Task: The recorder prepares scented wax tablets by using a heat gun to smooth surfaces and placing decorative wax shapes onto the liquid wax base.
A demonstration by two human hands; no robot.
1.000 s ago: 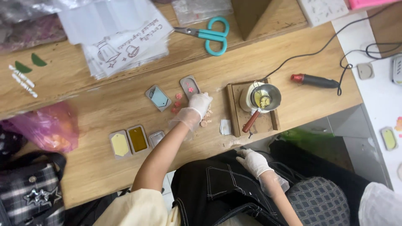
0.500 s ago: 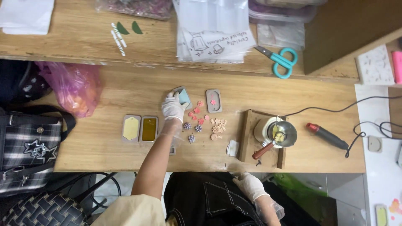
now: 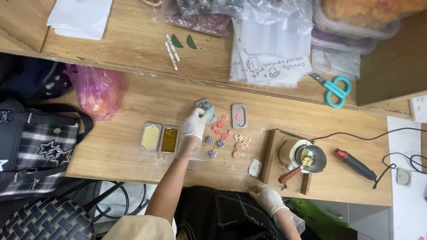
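My left hand [image 3: 195,124], in a white glove, reaches across the wooden table [image 3: 115,151], and its fingers close on a small grey mould with a teal filling [image 3: 205,108]. Just right of it lies a second grey mould with a pink filling [image 3: 239,116]. Small pink [image 3: 221,129], purple [image 3: 215,144] and beige [image 3: 241,144] pieces are scattered below the moulds. My right hand [image 3: 269,200], also gloved, rests at the table's front edge with nothing in it, near a small white scrap [image 3: 255,167].
Two moulds, pale yellow [image 3: 151,137] and amber [image 3: 169,139], lie left of my hand. A wooden stand with a metal melting pot [image 3: 309,158] sits right, then a corded tool [image 3: 356,164]. Teal scissors [image 3: 334,89], plastic bags [image 3: 271,58], a pink bag [image 3: 98,93] and a checked handbag [image 3: 35,146] surround.
My left hand has shifted left from beside the pink-filled mould to the teal-filled one. My right hand stays at the table edge. The view has swung left and back.
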